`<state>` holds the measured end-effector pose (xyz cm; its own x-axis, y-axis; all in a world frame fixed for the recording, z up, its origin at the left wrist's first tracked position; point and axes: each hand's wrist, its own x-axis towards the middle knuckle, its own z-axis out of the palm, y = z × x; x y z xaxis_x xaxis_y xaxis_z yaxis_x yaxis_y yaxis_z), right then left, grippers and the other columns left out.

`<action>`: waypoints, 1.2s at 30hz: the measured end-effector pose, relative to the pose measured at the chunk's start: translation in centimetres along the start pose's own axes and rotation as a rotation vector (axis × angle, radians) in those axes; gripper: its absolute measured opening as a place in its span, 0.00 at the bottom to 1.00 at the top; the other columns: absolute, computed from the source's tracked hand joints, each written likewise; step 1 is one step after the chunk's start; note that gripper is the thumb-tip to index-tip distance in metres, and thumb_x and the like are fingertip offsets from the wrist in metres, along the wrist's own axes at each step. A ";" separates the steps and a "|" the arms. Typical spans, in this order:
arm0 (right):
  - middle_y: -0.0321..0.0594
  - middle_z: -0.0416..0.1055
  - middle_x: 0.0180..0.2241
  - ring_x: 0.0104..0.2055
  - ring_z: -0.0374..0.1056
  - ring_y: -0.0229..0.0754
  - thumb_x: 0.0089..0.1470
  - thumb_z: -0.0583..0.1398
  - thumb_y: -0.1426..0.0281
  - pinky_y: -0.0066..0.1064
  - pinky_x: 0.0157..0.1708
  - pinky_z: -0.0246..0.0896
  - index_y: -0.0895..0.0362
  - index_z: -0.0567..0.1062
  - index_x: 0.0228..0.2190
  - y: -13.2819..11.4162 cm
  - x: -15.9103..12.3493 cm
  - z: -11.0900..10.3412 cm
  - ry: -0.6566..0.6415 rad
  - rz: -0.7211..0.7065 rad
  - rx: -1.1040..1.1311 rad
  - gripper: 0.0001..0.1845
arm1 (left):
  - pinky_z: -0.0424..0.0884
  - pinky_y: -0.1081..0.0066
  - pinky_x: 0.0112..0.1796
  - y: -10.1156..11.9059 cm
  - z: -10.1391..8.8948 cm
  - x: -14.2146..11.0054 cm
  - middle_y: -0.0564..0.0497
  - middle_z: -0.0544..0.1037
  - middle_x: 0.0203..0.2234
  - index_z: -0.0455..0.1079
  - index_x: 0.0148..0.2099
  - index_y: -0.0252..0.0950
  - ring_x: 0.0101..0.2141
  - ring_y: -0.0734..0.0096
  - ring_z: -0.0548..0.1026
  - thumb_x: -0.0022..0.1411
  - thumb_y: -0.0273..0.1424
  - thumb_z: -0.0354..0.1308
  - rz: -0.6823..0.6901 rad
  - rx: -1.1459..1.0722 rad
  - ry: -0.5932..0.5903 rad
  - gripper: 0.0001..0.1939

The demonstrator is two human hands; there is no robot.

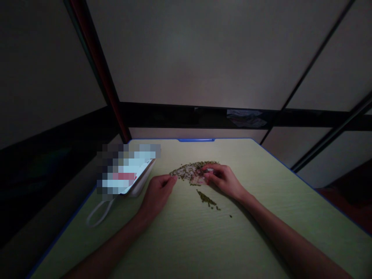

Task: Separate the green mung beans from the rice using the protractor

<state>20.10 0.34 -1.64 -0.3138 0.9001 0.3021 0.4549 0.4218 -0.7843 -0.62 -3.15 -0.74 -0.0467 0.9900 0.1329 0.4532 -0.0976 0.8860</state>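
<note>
Small green bean-like grains lie in a spread pile on the table, mixed with whitish patches. A pale, pink-marked flat piece shows at the pile's right part; I cannot tell whether it is paper or a packet. My left hand is closed at the pile's left end, thumb and finger pressed together; what they pinch is unclear. My right hand is closed at the right end, fingertips on a small whitish thing too dim to name. A smaller streak of green grains lies nearer me.
A lit phone-like screen, partly blurred out, leans on a white support at the left. A white strap loop lies beside it. The table has a blue rim. Pale panels stand behind, with cloth in a dark gap.
</note>
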 end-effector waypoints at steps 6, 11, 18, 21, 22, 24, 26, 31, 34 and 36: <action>0.36 0.69 0.18 0.21 0.62 0.36 0.48 0.56 0.69 0.26 0.21 0.57 0.62 0.75 0.35 0.0 0.0 0.1 -0.011 -0.012 0.031 0.14 | 0.49 0.74 0.19 0.0 -0.1 -0.1 0.61 0.51 0.10 0.48 0.14 0.38 0.15 0.79 0.52 0.51 0.37 0.47 -0.007 -0.001 0.001 0.18; 0.37 0.69 0.19 0.21 0.62 0.36 0.48 0.56 0.70 0.26 0.22 0.57 0.63 0.75 0.35 -0.1 -0.1 0.4 -0.003 0.007 0.014 0.13 | 0.49 0.74 0.19 0.0 0.0 -0.1 0.61 0.50 0.10 0.48 0.14 0.38 0.15 0.79 0.52 0.51 0.37 0.47 -0.003 0.001 0.002 0.18; 0.36 0.68 0.18 0.20 0.61 0.35 0.48 0.56 0.69 0.25 0.20 0.55 0.63 0.74 0.34 -0.2 0.0 0.5 0.025 0.050 0.003 0.13 | 0.49 0.74 0.20 0.1 0.0 -0.1 0.61 0.50 0.10 0.49 0.14 0.38 0.15 0.79 0.52 0.51 0.37 0.47 -0.009 0.006 0.003 0.18; 0.36 0.69 0.18 0.20 0.61 0.36 0.48 0.55 0.68 0.26 0.21 0.55 0.63 0.74 0.34 -0.3 0.1 0.6 0.030 0.042 -0.008 0.13 | 0.49 0.74 0.20 0.1 -0.1 -0.1 0.61 0.50 0.10 0.49 0.14 0.38 0.15 0.79 0.52 0.51 0.37 0.47 -0.013 0.007 0.004 0.18; 0.37 0.69 0.18 0.20 0.62 0.36 0.48 0.55 0.68 0.26 0.21 0.56 0.63 0.74 0.35 -0.3 0.1 0.6 0.030 0.034 -0.013 0.13 | 0.49 0.74 0.20 0.1 -0.1 -0.1 0.61 0.50 0.10 0.49 0.14 0.38 0.15 0.79 0.52 0.51 0.37 0.47 -0.013 0.007 0.004 0.18; 0.37 0.69 0.18 0.21 0.62 0.37 0.48 0.55 0.68 0.26 0.23 0.56 0.63 0.74 0.35 -0.3 0.2 0.7 0.023 0.010 -0.019 0.14 | 0.49 0.74 0.20 0.2 -0.1 -0.1 0.61 0.50 0.10 0.49 0.14 0.38 0.15 0.79 0.52 0.51 0.37 0.47 -0.013 0.007 0.001 0.18; 0.37 0.69 0.18 0.22 0.63 0.38 0.48 0.55 0.68 0.27 0.24 0.57 0.64 0.74 0.35 -0.4 0.3 0.7 0.015 -0.013 -0.016 0.14 | 0.49 0.74 0.19 0.2 -0.1 -0.1 0.61 0.50 0.10 0.49 0.14 0.38 0.15 0.79 0.52 0.51 0.37 0.48 -0.015 0.006 -0.003 0.18; 0.37 0.69 0.19 0.21 0.62 0.37 0.49 0.55 0.67 0.26 0.24 0.57 0.64 0.73 0.35 -0.6 0.3 0.9 -0.048 -0.033 0.044 0.15 | 0.48 0.74 0.19 0.2 -0.1 -0.1 0.61 0.50 0.09 0.49 0.14 0.38 0.15 0.79 0.52 0.50 0.38 0.48 -0.011 -0.008 0.004 0.19; 0.36 0.67 0.19 0.22 0.61 0.36 0.49 0.55 0.68 0.26 0.24 0.57 0.63 0.73 0.34 -0.8 0.1 1.0 -0.110 -0.040 0.113 0.13 | 0.47 0.74 0.18 0.2 0.0 -0.1 0.61 0.51 0.09 0.49 0.14 0.38 0.14 0.80 0.52 0.50 0.37 0.48 -0.017 -0.025 0.010 0.18; 0.35 0.67 0.19 0.21 0.61 0.35 0.50 0.55 0.68 0.25 0.23 0.56 0.62 0.73 0.34 -0.9 0.0 1.1 -0.150 -0.032 0.159 0.12 | 0.47 0.75 0.18 0.1 0.0 -0.1 0.61 0.51 0.09 0.49 0.13 0.38 0.14 0.80 0.52 0.49 0.37 0.48 -0.015 -0.032 0.015 0.18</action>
<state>18.82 -0.17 -1.52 -0.4516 0.8553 0.2539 0.3092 0.4170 -0.8547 -0.53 -3.23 -0.64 -0.0666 0.9898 0.1259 0.4234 -0.0862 0.9018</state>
